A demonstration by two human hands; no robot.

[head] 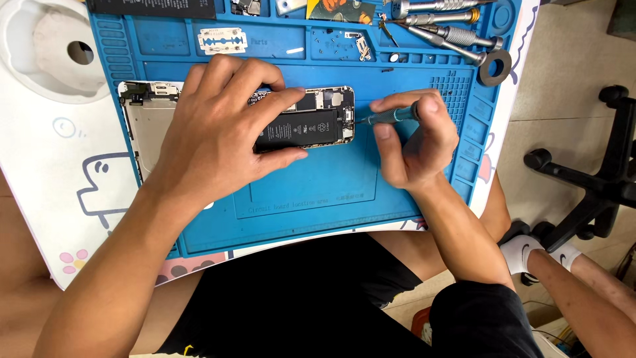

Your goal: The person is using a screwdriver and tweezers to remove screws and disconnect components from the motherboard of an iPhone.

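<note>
blue mat [311,192], left hand [218,132] pressing opened phone [318,119]; right hand [414,139] gripping screwdriver [387,117]

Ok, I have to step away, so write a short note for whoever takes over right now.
Left hand presses down on the opened phone on the blue mat.
Right hand holds a small screwdriver, tip at the phone's right end.
Done: the screen panel lies off to the left; loose screws sit in the mat's tray.
Left: the battery is still inside.
</note>
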